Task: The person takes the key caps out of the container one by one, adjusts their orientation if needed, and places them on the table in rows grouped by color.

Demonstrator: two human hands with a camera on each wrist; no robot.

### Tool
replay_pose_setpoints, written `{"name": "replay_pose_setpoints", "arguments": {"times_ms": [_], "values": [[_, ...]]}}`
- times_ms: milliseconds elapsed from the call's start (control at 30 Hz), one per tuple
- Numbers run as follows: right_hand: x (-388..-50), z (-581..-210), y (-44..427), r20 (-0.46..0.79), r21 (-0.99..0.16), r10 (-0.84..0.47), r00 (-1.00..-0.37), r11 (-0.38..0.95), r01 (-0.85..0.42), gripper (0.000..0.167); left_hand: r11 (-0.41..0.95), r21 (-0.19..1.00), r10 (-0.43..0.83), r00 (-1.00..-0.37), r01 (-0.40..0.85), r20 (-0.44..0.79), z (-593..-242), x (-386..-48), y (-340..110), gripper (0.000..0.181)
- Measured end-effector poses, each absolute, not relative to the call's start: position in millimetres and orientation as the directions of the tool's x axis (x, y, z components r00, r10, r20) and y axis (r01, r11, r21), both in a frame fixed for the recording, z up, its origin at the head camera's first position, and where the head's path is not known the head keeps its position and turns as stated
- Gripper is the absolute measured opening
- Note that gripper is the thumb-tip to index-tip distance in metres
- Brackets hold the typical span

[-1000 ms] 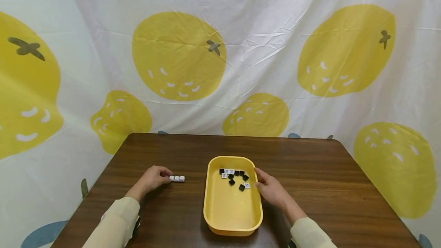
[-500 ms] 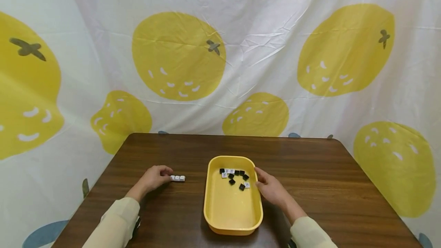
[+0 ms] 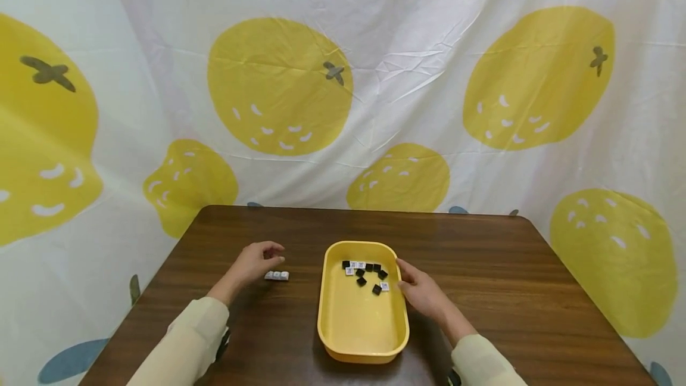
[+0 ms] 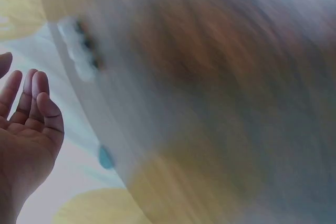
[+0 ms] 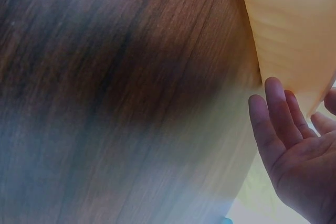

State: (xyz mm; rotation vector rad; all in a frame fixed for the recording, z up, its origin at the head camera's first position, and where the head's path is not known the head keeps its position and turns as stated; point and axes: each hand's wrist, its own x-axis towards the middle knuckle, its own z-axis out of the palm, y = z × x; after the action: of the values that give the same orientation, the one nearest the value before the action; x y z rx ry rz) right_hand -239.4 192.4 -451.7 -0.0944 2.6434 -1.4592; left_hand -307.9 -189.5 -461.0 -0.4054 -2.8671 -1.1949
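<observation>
Logging the head view first, we found three white pieces (image 3: 277,276) side by side in a row on the brown worktop (image 3: 482,261), left of the tray (image 3: 363,326) and nearer the worktop's left edge than its right. The left hand (image 3: 254,262) hovered just above the row, thumb and fingertips apart, nothing visible between them. The right hand (image 3: 423,295) rested at the tray's right rim, fingers extended. We counted seven black pieces (image 3: 360,273) and four loose white tiles (image 3: 384,286) inside, mostly toward the tray's far end. Judgement: a row of three was laid out; the eleven in the tray appeared unplaced. We saw dark marks on the white tops, too small to read, and no brand.

Left wrist view: heavy blur. We made out loosely bent, spread fingers and a pale row near the worktop's edge; no writing legible.

Right wrist view: we saw fairly straight fingers against the tray's outer wall, not clamped on it. No label showed there.
</observation>
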Motion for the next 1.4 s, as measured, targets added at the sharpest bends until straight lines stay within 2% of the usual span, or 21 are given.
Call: {"name": "replay_pose_setpoints", "arguments": {"times_ms": [200,400,567,800,1100,1233,1400], "values": [[-239.0,-452.1,194.2,-0.083,-0.854,-0.105,-0.991,0.520,0.017,0.054,0.619,0.724,0.294,-0.944,0.305,0.146,-445.9,-309.8,-154.9,0.029],[-240.4,-454.0,194.2,-0.072,-0.863,-0.106,-0.992,0.505,0.009,0.054,0.556,0.771,0.324,-0.935,0.311,0.143,-432.4,-312.2,-117.4,0.027],[-241.1,-454.1,194.2,-0.071,-0.859,-0.106,-0.992,0.512,0.006,0.054,0.543,0.763,0.381,-0.913,0.351,0.149,-423.8,-311.4,-83.6,0.027],[-241.1,-452.4,194.7,-0.066,-0.853,-0.106,-0.992,0.522,0.002,0.054,0.548,0.694,0.535,-0.833,0.467,0.138,-425.3,-308.7,-42.2,0.029],[-239.7,-452.1,193.8,-0.062,-0.866,-0.116,-0.991,0.500,-0.004,0.054,0.632,0.544,0.610,-0.788,0.552,0.091,-445.0,-310.2,-2.7,0.027],[-239.1,-452.6,193.6,-0.059,-0.869,-0.118,-0.991,0.495,-0.008,0.054,0.663,0.494,0.626,-0.778,0.563,0.048,-452.7,-309.1,7.5,0.025],[-238.9,-454.2,193.5,-0.059,-0.865,-0.117,-0.991,0.502,-0.008,0.054,0.737,0.403,0.600,-0.800,0.542,-0.023,-460.0,-307.5,16.8,0.026]]}}
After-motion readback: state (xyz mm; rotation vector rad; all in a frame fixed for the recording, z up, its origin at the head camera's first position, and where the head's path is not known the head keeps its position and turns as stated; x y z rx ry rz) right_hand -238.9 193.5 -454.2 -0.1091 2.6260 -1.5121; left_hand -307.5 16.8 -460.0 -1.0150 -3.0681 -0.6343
